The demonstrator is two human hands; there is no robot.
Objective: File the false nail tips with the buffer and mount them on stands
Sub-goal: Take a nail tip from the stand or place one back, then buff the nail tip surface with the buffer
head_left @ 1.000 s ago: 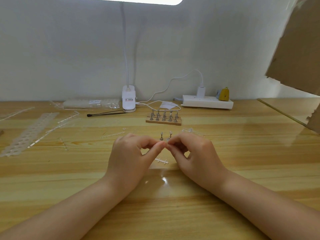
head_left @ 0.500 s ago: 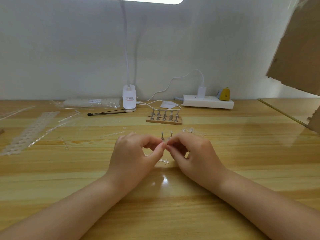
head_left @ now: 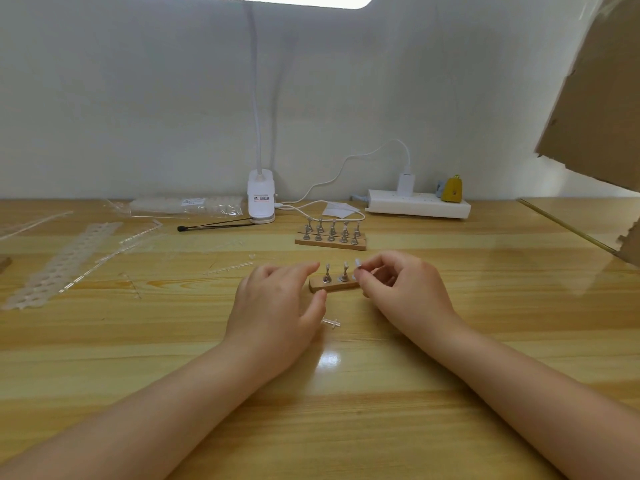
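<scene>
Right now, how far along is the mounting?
Done: far base looks full, all stands tipped. In hand: right hand pinches a tip at the near base, beside two stands; left hand open by it. Left: filling the near base; can't tell if those two carry tips.

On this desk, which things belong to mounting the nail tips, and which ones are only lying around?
Part of the job:
- nail tip, pinched by the right hand
- near wooden stand strip
- left hand, open beside it
- far stand block
- nail tip packet

Just lying about:
- power strip
- lamp base
- black-tipped stick
- cardboard
</scene>
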